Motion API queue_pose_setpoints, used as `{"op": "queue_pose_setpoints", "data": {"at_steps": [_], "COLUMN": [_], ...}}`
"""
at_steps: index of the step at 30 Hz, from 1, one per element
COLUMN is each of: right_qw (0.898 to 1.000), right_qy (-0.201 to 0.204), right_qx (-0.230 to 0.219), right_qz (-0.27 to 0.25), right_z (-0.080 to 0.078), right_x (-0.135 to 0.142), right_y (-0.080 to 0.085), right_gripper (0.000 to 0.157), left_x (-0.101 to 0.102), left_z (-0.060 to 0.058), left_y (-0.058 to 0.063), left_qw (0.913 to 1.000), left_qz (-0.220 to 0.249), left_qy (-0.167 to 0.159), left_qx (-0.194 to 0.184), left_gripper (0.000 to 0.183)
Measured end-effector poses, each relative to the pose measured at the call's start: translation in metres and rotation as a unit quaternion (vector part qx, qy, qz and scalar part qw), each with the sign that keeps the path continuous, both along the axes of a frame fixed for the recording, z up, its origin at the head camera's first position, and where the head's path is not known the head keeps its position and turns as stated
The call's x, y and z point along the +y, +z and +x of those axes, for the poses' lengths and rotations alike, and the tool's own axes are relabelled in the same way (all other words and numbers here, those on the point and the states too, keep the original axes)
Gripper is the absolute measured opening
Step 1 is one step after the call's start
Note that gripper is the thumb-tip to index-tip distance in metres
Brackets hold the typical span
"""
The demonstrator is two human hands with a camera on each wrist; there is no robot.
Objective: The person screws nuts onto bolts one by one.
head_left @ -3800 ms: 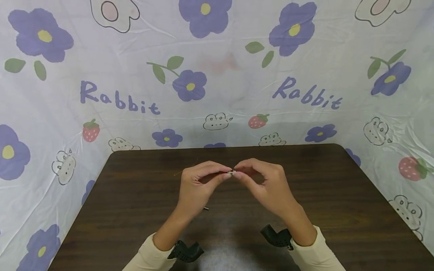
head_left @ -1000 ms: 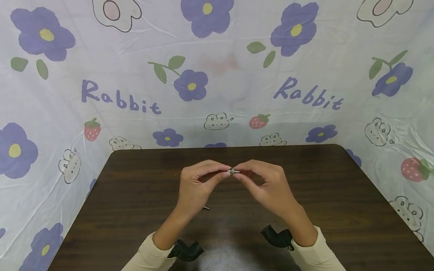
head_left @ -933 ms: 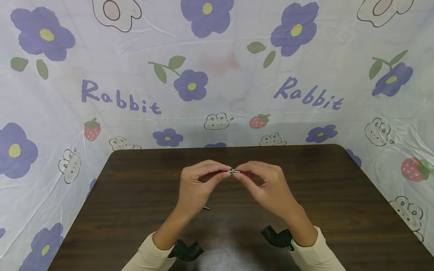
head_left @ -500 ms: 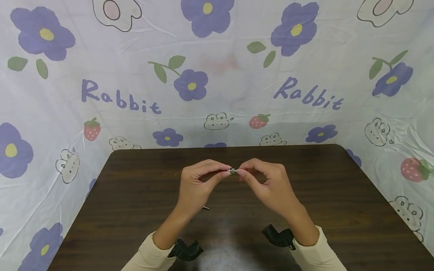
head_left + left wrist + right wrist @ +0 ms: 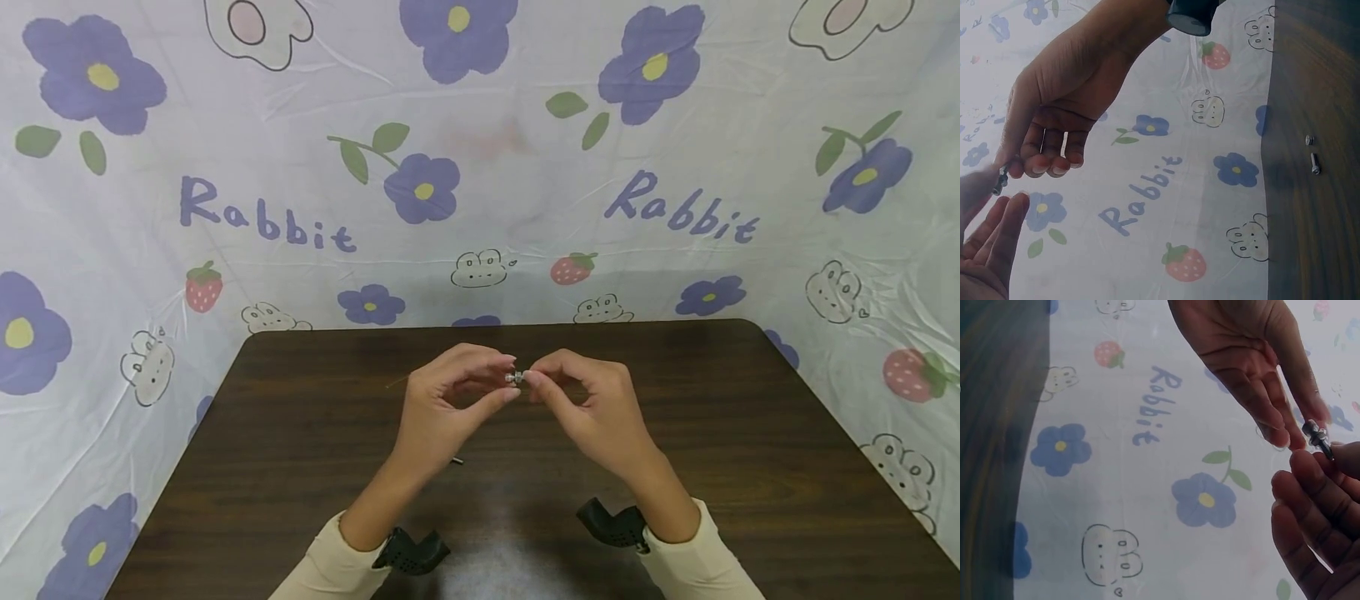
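In the head view, my right hand (image 5: 600,404) pinches a small silver metal bolt (image 5: 514,377) between thumb and index finger, above the table. The bolt lies roughly level; its thicker end points left, and a ring like a nut or washer sits around it. My left hand (image 5: 450,400) has its thumb and index finger parted on either side of that end, seemingly apart from it. In the right wrist view, the bolt (image 5: 1316,436) shows its narrow shaft going into the right fingertips. The left wrist view shows the bolt (image 5: 1000,180) partly hidden by fingers.
On the dark wooden table (image 5: 675,467) lies a loose screw (image 5: 1315,164) with a small nut-like piece (image 5: 1309,140) near it. In the head view, the left hand partly covers the screw (image 5: 457,461). A printed cloth (image 5: 517,217) surrounds the table's back and sides.
Earlier both hands pinched the bolt. The right fingers shifted along its shaft, turning at it, and now the left thumb and index finger have parted from the bolt.
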State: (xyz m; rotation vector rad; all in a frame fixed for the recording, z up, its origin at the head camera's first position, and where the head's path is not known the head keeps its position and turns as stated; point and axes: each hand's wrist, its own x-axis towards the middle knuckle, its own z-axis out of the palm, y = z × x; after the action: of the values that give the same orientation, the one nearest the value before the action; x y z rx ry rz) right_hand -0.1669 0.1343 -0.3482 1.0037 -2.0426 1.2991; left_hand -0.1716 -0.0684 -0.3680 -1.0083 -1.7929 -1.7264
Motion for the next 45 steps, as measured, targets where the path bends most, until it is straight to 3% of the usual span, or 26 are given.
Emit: {"op": "queue_pose_setpoints", "data": {"at_steps": [4, 12, 17, 21, 27, 32, 37, 40, 45], "right_qw": [1.000, 0.999, 0.997, 0.995, 0.994, 0.995, 0.995, 0.994, 0.994], "right_qy": [0.003, 0.012, 0.014, 0.005, -0.004, 0.002, 0.007, 0.011, 0.010], "right_qx": [0.003, 0.032, 0.066, 0.080, 0.080, 0.078, 0.076, 0.079, 0.081], "right_qz": [-0.013, -0.029, -0.045, -0.062, -0.071, -0.069, -0.066, -0.069, -0.074], "right_z": [0.000, 0.003, 0.003, 0.003, 0.003, 0.003, 0.003, 0.003, 0.003], "right_x": [-0.003, -0.011, -0.014, -0.014, -0.014, -0.015, -0.015, -0.016, -0.016], "right_y": [-0.002, -0.006, -0.008, -0.008, -0.006, -0.006, -0.006, -0.006, -0.007], "right_gripper": [0.017, 0.005, 0.013, 0.010, 0.007, 0.010, 0.019, 0.020, 0.018], "left_x": [0.000, 0.000, 0.000, -0.002, -0.003, -0.002, -0.002, -0.002, -0.003], "left_z": [-0.001, -0.001, -0.001, 0.000, 0.000, 0.000, 0.000, 0.000, 0.000], "left_y": [0.000, 0.000, -0.002, 0.000, 0.003, 0.003, 0.001, 0.001, 0.000], "left_qw": [0.9997, 0.9996, 0.9998, 0.9995, 0.9989, 0.9982, 0.9993, 0.9997, 0.9989], "left_qz": [0.001, 0.005, 0.017, 0.031, 0.020, 0.015, 0.009, 0.005, 0.020], "left_qy": [-0.019, -0.012, -0.002, -0.001, -0.025, -0.033, -0.019, -0.021, -0.036], "left_qx": [0.013, 0.024, 0.005, -0.009, 0.034, 0.048, 0.032, 0.014, -0.020], "left_gripper": [0.033, 0.023, 0.012, 0.011, 0.035, 0.032, 0.023, 0.008, 0.024]}}
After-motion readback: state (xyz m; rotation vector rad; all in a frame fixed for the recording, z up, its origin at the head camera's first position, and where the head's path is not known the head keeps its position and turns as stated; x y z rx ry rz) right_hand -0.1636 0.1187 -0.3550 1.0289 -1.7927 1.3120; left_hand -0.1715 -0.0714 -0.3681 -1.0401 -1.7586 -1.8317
